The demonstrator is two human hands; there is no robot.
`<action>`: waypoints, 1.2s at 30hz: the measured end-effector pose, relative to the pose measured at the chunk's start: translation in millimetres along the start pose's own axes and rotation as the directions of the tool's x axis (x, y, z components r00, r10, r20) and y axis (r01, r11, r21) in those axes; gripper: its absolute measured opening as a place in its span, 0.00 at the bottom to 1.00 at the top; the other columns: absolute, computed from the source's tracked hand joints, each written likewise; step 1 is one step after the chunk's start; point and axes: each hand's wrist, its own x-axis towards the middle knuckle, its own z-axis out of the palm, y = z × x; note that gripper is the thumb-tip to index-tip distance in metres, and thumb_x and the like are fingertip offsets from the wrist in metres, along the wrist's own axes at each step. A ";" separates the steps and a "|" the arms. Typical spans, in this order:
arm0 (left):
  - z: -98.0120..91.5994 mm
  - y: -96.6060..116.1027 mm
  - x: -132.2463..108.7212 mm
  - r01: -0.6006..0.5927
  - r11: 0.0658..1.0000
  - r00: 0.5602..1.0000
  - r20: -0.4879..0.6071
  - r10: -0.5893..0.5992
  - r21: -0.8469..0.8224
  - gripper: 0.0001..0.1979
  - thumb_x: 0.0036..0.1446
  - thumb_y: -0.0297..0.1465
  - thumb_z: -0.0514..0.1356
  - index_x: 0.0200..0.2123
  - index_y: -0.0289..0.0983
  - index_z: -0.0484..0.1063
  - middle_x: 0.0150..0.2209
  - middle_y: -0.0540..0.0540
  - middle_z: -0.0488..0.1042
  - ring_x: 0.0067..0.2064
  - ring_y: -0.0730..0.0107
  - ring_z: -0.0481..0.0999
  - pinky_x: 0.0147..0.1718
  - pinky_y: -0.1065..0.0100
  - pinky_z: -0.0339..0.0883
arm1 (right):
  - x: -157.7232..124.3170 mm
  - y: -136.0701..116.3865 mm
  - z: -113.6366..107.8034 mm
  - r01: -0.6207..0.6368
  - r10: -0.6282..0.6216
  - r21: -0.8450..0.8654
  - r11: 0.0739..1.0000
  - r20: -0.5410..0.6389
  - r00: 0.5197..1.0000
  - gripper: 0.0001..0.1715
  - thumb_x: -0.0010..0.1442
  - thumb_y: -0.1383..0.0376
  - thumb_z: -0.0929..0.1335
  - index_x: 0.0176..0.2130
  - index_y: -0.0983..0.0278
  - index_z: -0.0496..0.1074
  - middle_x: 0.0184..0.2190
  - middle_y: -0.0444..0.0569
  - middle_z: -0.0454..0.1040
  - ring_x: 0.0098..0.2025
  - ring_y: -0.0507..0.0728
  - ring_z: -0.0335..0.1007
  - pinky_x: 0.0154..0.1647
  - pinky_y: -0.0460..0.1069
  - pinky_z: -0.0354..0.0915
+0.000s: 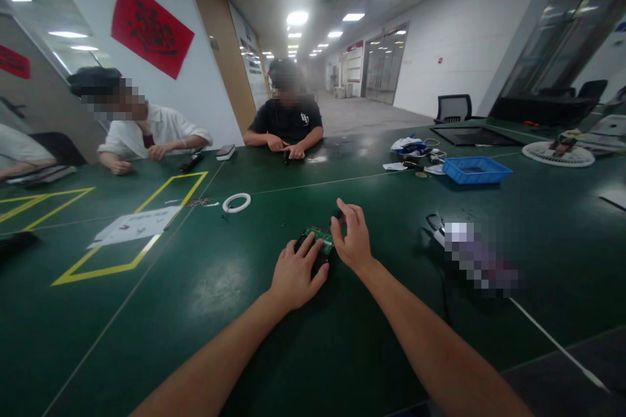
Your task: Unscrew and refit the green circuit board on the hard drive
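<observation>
A small black device with a bare green circuit board (319, 233) lies on the table in front of me. My left hand (297, 273) holds it from the near left, fingers across the board and thumb along its near right side; the hand covers much of it. Just right of the board is my right hand (353, 234), raised with bent fingers. Between its thumb and fingertips shows a small dark piece (337, 214), like a short tool handle; its tip is hidden, so its kind is unclear.
On the green table (195, 352) are a white ring (237, 202), a paper sheet (134, 225) within yellow tape, a blue tray (475, 171), a white fan grille (557, 153) and a blurred-out device with a cable (557, 342). Two people (286, 120) (151, 130) sit across.
</observation>
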 end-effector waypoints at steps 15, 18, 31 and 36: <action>-0.6 -5.9 6.6 0.025 0.996 1.000 -0.009 -0.026 -0.085 0.33 0.62 0.47 0.55 0.69 0.50 0.58 0.70 0.47 0.57 0.64 0.37 0.59 0.58 0.40 0.60 | 0.7 5.6 21.2 -0.062 0.071 0.102 0.993 -0.094 0.993 0.27 0.67 0.63 0.66 0.63 0.58 0.59 0.52 0.58 0.69 0.47 0.61 0.74 0.44 0.59 0.77; -1.8 -6.4 7.4 0.035 0.996 0.999 0.002 -0.035 -0.088 0.34 0.61 0.47 0.56 0.69 0.50 0.57 0.70 0.47 0.56 0.65 0.36 0.58 0.58 0.40 0.60 | -1.1 4.2 22.5 -0.041 0.047 0.105 0.994 -0.055 0.997 0.29 0.67 0.65 0.65 0.65 0.57 0.57 0.52 0.58 0.69 0.49 0.62 0.74 0.46 0.61 0.77; -7.9 -8.9 10.5 0.041 0.993 0.998 0.061 -0.034 -0.107 0.35 0.61 0.47 0.55 0.70 0.49 0.55 0.71 0.48 0.53 0.65 0.37 0.57 0.60 0.39 0.58 | -0.1 12.4 21.0 0.014 -0.012 0.063 0.998 -0.032 0.999 0.34 0.65 0.68 0.68 0.66 0.53 0.57 0.51 0.55 0.71 0.50 0.63 0.75 0.47 0.63 0.77; -9.5 -8.7 8.9 0.035 0.994 0.999 0.041 -0.031 -0.104 0.34 0.62 0.48 0.55 0.69 0.47 0.57 0.71 0.46 0.55 0.65 0.35 0.57 0.58 0.39 0.59 | 3.7 7.8 13.7 0.037 -0.038 -0.020 0.999 -0.040 0.998 0.32 0.66 0.68 0.67 0.65 0.55 0.58 0.52 0.57 0.70 0.51 0.63 0.73 0.47 0.64 0.76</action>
